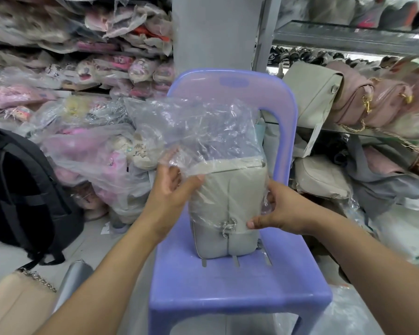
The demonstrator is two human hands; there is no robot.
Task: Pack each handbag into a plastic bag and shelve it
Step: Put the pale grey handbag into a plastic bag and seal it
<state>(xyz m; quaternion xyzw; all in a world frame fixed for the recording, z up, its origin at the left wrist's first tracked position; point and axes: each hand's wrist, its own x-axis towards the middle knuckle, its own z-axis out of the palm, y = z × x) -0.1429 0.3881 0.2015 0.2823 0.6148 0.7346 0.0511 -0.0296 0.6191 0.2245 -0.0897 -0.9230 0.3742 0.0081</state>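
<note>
A pale grey-green handbag [228,240] with a silver clasp stands upright on the seat of a blue plastic chair [240,293]. A clear plastic bag [198,131] is pulled over its upper part and reaches about halfway down; the bag's loose top stands crumpled above the handbag. My left hand [172,189] pinches the plastic at the handbag's upper left corner. My right hand [278,209] grips the plastic along the handbag's right side, thumb at the plastic's lower edge.
Metal shelves [348,37] at right hold a grey-green handbag [315,93] and pink handbags [377,102], with more bags below. Wrapped slippers and toys pile up at left. A black backpack [22,189] and a beige chain-strap bag [17,301] lie on the floor at left.
</note>
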